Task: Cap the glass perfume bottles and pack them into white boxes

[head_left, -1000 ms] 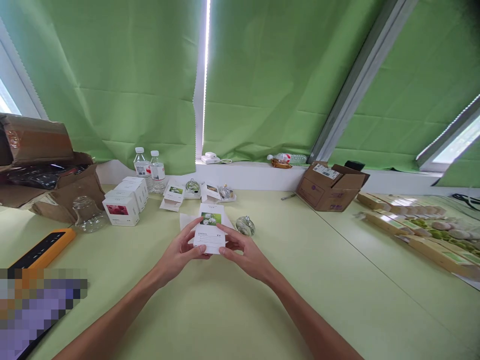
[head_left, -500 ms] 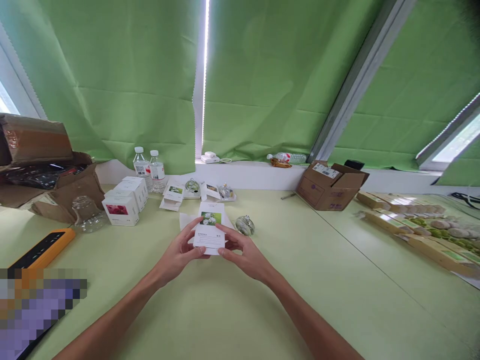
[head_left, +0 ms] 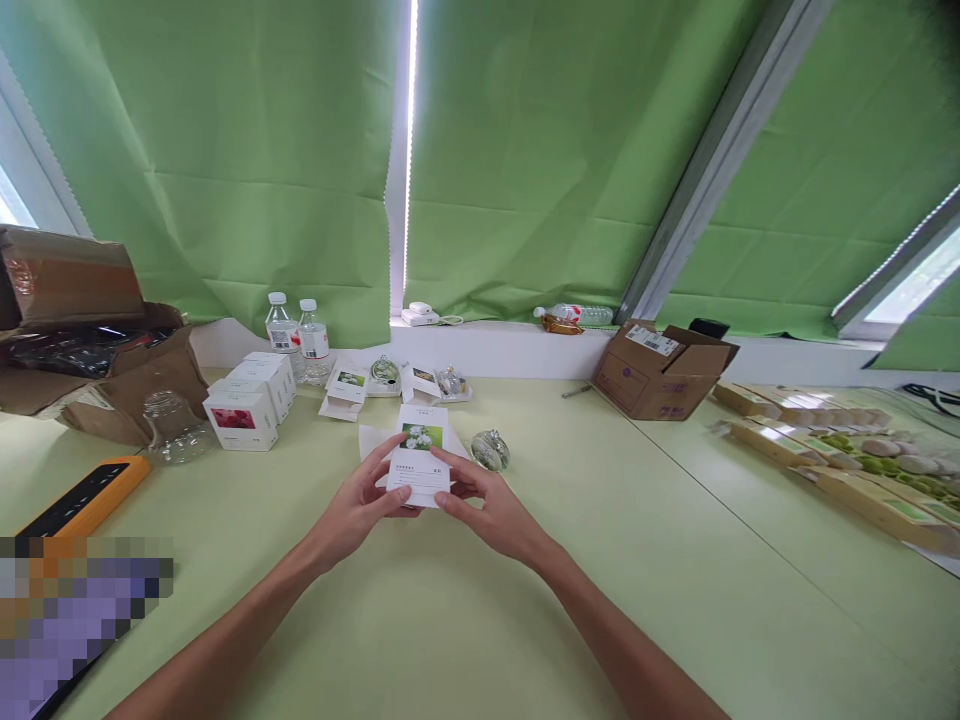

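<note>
Two hands (head_left: 355, 508) holding one white carton (head_left: 418, 474), two upright bottles (head_left: 313, 342)

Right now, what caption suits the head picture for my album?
Left fingers and right fingers hold a flowery white carton near a shiny round object.

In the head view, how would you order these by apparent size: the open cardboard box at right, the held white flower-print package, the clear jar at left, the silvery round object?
1. Open cardboard box
2. White flower-print package and clear jar: too close to rank
3. Silvery round object
</note>
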`<state>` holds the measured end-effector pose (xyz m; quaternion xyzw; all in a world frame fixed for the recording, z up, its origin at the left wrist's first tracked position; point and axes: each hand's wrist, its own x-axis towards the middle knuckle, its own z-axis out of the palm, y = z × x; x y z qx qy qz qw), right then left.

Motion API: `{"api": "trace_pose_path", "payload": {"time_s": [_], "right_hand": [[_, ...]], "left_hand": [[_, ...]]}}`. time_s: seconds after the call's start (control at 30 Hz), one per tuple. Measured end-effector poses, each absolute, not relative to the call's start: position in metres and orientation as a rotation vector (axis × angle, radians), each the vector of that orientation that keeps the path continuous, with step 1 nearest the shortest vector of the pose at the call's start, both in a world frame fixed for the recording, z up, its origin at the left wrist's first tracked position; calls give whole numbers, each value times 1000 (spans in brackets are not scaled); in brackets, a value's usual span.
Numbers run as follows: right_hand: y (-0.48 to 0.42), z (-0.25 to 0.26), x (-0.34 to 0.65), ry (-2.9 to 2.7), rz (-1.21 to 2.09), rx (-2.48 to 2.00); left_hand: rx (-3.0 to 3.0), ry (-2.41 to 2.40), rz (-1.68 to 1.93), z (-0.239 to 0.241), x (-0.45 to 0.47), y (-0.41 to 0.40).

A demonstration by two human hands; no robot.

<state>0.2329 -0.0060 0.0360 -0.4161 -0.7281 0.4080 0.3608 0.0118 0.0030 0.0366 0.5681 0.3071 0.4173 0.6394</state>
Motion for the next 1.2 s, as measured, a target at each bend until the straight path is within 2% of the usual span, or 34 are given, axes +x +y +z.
{"api": "trace_pose_path", "payload": {"time_s": [1.2], "right_hand": [[-5,35,233,-1906,1019,-1087]], "left_hand": [[1295,728,939,35,10,4]]}}
